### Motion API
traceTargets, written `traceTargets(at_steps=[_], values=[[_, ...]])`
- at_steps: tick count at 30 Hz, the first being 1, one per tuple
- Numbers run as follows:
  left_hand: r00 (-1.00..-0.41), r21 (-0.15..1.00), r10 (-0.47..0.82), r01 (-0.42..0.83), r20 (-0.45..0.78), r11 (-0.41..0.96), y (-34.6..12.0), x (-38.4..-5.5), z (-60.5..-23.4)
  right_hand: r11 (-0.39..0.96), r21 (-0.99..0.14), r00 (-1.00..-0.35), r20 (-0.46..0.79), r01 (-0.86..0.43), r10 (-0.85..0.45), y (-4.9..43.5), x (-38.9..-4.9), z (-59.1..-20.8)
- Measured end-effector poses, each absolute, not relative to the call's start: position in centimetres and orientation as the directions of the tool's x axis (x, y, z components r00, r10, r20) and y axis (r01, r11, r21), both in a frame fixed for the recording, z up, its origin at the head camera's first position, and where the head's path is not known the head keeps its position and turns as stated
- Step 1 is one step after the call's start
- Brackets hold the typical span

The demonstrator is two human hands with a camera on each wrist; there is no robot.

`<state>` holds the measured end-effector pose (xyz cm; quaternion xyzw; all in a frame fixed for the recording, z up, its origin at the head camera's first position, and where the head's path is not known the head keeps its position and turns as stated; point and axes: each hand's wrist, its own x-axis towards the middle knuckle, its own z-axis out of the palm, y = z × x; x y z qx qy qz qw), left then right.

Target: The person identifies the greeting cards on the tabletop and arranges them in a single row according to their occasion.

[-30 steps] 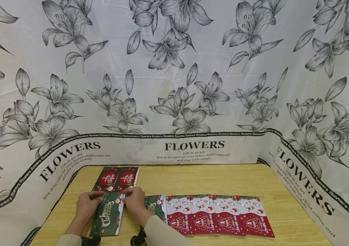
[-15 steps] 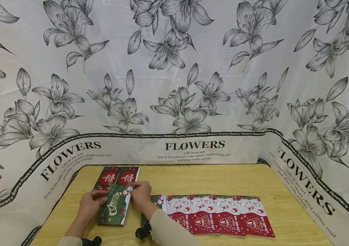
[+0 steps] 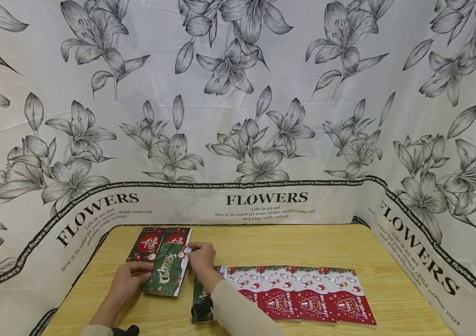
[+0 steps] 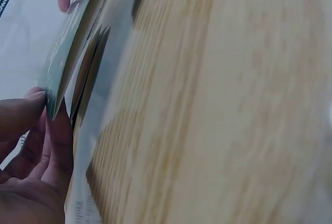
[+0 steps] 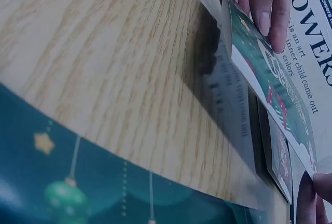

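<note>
Both hands hold a green folded card (image 3: 167, 275) lettered "Merry Christmas", tilted and raised off the table in the wrist views. My left hand (image 3: 126, 281) pinches its left edge; thumb and fingers (image 4: 36, 111) grip the corner in the left wrist view. At the upper right corner, my right hand (image 3: 202, 259) pinches the card between thumb and fingers. Beyond it lie two dark cards with red circles, the left one (image 3: 142, 246) mostly visible, the right one (image 3: 177, 234) partly covered by the green card in the head view.
A second green card (image 3: 200, 291) lies under the right forearm, partly hidden. To its right runs a row of several overlapping red-and-white Christmas cards (image 3: 279, 296). White floral cloth (image 3: 263, 205) encloses the wooden table (image 3: 296, 245) at the back and sides.
Both hands have carried the green card to the right and away from me, so it now overlaps the right dark card in the head view. The other cards have stayed put.
</note>
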<state>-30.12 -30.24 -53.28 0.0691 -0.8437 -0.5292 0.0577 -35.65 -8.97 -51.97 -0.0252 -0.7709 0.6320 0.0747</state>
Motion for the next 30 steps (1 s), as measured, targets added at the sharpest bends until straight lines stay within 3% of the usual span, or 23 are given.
traceTargets(at_steps=[10, 20, 30], values=[[-0.985, 0.895, -0.172, -0.058, 0.021, 0.442, -29.6, -30.1, -52.9, 0.187, -0.981, -0.985, 0.079, -0.05, 0.152, -8.5, -36.1, -52.1], [-0.966, 0.896, -0.256, -0.084, 0.034, 0.435, -29.2, -30.3, -52.5, 0.127, -0.989, -0.996, 0.083, -0.077, 0.037, -8.4, -34.9, -51.9], [-0.949, 0.91, -0.308, -0.063, 0.073, 0.409, -29.0, -30.8, -52.6, 0.171, -0.98, -0.995, 0.097, -0.1, -0.028, -8.8, -33.3, -52.1]])
